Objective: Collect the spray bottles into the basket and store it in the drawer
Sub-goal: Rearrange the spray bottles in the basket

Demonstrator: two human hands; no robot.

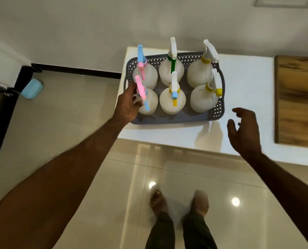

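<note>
Basket [216, 112], grey with lattice walls, is seen on the white counter [246, 87], at its left end. Six white spray bottles are stood upright inside the basket in two rows of three. No brand, label or legible writing can be made out on any bottle. Pink-and-blue bottle [147, 102] sits in the basket's near-left corner; yellow-and-blue bottle [173, 101] just right of it. Left hand [127, 105] is placed at the basket's left end, fingers curled at the pink-and-blue bottle's neck; a firm grip cannot be confirmed. Right hand [244, 130] is held above the counter just right of the basket, fingers spread and loosely bent, nothing held. Wooden board [297, 99] lies well right of the basket.
</note>
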